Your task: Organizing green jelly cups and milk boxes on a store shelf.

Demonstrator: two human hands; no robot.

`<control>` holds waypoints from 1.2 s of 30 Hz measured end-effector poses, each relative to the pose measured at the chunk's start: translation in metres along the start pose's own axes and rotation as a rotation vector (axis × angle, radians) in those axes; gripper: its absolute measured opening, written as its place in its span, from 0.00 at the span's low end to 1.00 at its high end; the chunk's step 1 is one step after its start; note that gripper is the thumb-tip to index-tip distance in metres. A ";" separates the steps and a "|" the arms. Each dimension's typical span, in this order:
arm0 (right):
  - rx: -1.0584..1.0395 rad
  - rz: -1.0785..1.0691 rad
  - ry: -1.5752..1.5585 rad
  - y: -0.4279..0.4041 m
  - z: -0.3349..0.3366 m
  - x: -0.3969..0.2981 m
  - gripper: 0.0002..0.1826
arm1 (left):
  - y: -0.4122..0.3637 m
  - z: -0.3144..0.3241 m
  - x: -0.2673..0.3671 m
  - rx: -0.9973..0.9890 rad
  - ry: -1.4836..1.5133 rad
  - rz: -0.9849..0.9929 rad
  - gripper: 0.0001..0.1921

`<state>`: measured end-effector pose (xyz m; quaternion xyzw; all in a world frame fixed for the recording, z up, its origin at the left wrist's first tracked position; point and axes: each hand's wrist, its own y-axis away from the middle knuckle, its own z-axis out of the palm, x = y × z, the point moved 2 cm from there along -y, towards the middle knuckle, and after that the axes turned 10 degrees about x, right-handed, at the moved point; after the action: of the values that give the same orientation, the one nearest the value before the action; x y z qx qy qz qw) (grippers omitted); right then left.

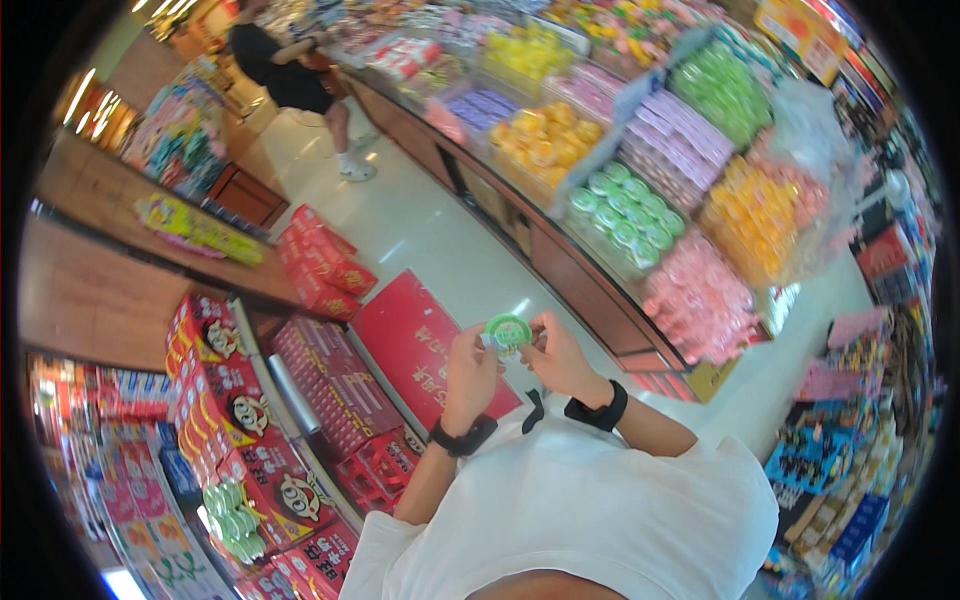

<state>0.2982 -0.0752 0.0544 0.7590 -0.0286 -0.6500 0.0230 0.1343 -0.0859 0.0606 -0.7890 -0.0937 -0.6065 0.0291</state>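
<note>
A small round green-lidded packaged item [508,334] is held up in front of the white shirt, between both hands. My left hand [474,369] grips its left side, and my right hand [556,356] grips its right side with thumb and fingers. Each wrist wears a black band. Rows of similar green round packs [626,214] lie in a bin on the display counter ahead to the right. More green-lidded packs [232,521] are stacked on red cartons at the lower left.
A long wood-panelled counter [570,274] holds bins of wrapped sweets. Red cartons [251,412] stand on shelving at the left. A red mat [412,337] lies on the floor near red gift boxes [322,262]. A person in black [281,71] stands at the counter's far end.
</note>
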 end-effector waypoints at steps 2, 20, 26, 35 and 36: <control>0.059 -0.021 0.073 -0.003 -0.030 -0.004 0.13 | -0.004 0.027 0.001 -0.062 0.009 -0.012 0.16; 0.467 0.114 0.157 -0.035 -0.155 0.044 0.13 | -0.078 0.192 0.022 -0.536 -0.041 0.000 0.17; 0.534 0.184 0.245 -0.106 -0.186 0.039 0.15 | -0.148 0.245 0.030 -0.576 0.086 -0.006 0.17; 0.594 0.333 0.173 -0.238 -0.222 0.087 0.19 | -0.266 0.325 0.012 -0.474 0.037 0.111 0.17; 0.608 0.338 0.159 -0.250 -0.226 0.099 0.20 | -0.277 0.334 0.008 -0.467 0.014 0.111 0.17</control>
<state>0.5396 0.1663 -0.0266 0.7639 -0.3441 -0.5377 -0.0946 0.4036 0.2401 -0.0380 -0.7740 0.0930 -0.6147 -0.1201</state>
